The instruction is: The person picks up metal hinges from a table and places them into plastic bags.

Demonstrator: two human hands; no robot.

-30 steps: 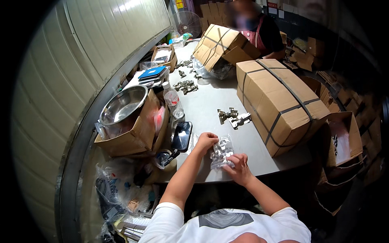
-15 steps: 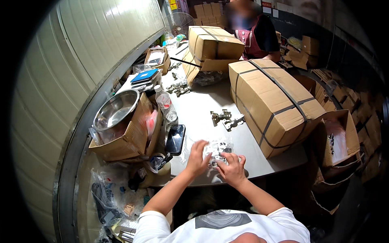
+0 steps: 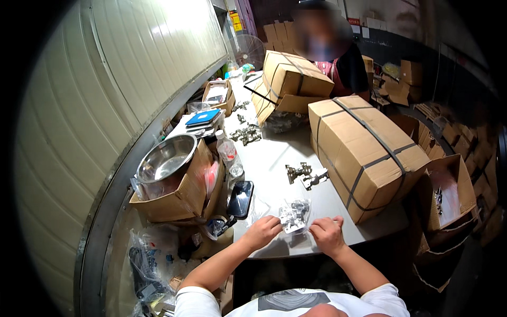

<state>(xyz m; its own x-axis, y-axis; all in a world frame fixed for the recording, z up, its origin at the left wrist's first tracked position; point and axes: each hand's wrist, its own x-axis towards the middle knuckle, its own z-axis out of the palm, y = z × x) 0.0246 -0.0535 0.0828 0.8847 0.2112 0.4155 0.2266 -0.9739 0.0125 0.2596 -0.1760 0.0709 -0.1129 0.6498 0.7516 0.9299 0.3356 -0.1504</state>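
The hands have fingers drawn together: the right hand (image 3: 328,235) pinches 1 clear bag of metal hinges (image 3: 294,214); whether the left hand (image 3: 265,232) grips its edge, I cannot tell. On the desk (image 3: 275,153), 2 strapped boxes (image 3: 364,153) block the right and far side, 2 loose hinges (image 3: 299,172) lie ahead, and 1 phone (image 3: 241,199) and 1 bottle (image 3: 228,151) are left. The bag is between the hands.

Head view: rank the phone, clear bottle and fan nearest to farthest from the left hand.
From the left hand:
1. Phone, ahead and slightly left.
2. Clear bottle, beyond the phone.
3. Fan, far back in the room.
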